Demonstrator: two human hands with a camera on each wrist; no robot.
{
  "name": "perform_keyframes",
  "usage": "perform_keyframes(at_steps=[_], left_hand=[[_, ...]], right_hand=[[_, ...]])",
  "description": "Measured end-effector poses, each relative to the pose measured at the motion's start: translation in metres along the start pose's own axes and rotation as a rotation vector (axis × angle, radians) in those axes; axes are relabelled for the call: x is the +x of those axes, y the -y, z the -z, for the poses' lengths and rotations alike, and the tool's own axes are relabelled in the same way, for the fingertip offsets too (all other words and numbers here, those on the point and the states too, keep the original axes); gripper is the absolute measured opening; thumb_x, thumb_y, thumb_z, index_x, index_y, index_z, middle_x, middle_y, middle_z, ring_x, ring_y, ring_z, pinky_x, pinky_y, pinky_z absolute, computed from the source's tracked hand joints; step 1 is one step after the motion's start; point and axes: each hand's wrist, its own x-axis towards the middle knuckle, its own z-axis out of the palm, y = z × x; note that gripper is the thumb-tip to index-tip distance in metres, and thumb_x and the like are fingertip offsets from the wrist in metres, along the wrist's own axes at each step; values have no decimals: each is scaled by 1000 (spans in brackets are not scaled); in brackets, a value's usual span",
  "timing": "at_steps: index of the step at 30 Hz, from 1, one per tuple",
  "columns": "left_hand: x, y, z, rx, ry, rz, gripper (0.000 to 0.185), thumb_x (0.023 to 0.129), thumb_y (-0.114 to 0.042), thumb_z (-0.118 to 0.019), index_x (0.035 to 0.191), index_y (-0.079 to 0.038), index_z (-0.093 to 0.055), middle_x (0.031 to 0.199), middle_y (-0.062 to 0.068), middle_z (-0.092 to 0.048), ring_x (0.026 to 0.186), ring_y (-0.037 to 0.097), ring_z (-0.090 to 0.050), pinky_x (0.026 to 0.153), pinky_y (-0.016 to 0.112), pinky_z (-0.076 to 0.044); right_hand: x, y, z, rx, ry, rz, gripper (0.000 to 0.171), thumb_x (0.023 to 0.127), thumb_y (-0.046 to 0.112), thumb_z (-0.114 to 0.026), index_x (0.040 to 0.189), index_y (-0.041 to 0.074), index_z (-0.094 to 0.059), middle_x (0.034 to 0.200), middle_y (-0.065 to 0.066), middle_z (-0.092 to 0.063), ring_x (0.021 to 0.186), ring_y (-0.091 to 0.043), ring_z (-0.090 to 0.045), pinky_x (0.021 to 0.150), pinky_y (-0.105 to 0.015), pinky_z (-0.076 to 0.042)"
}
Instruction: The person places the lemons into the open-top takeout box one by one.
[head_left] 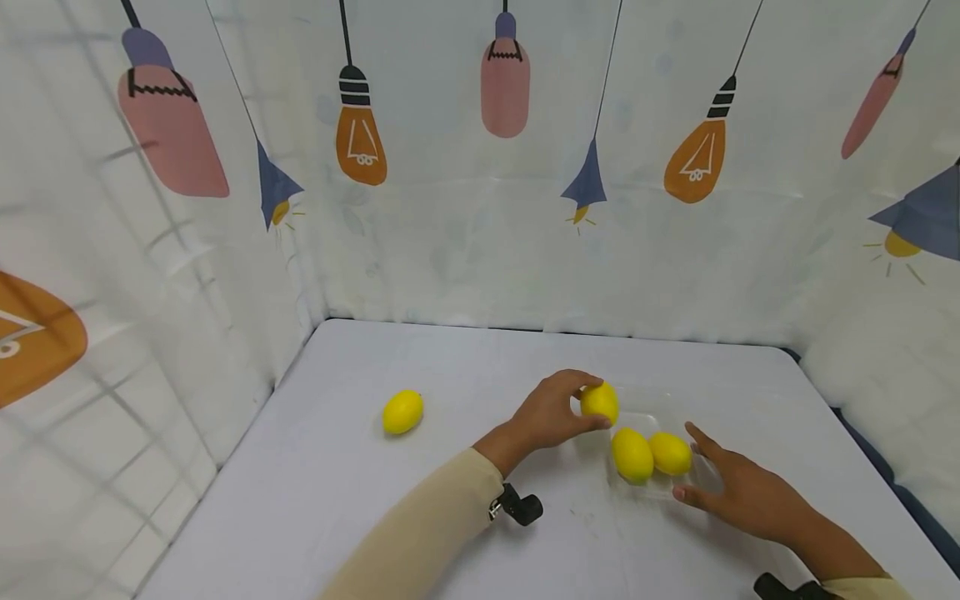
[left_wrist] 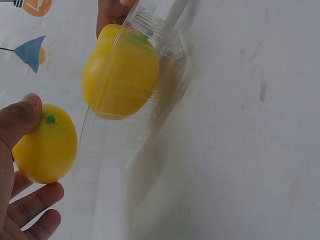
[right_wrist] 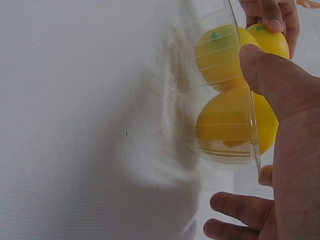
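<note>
My left hand pinches a yellow lemon between thumb and fingers, at the left rim of a clear plastic container. Inside the container two more lemons lie side by side, a left one and a right one. At the container's right end is my right hand, its thumb and fingers spread about the rim. In the right wrist view its thumb lies along the rim; whether it presses there I cannot tell. The left wrist view shows the held lemon beside the container wall.
Another lemon lies by itself on the left part of the white table. White curtains printed with lamps and bulbs hang behind the table and at its sides.
</note>
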Motion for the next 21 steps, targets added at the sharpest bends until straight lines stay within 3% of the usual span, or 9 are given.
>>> perform_keyframes(at_steps=[9,21], left_hand=[[5,-7,-7,9,10,24,61,89,-44,-80,142,-20,-61,141,-6,-59,112,17,-62,88,18,-49],[12,-15,-20,16,-14,39,61,89,-47,-79,141,-21,-62,141,-8,-58,111,13,-62,88,17,-49]], right_hand=[[0,0,1,1,4,-3,113,87,77,-59,162,3,-19,145,-30,-51,125,-55,-51,86,-72,-49],[-2,0,0,9,-8,16,111,87,76,-60,162,4,-20,143,-28,-54,125,-54,-52,87,-72,-48]])
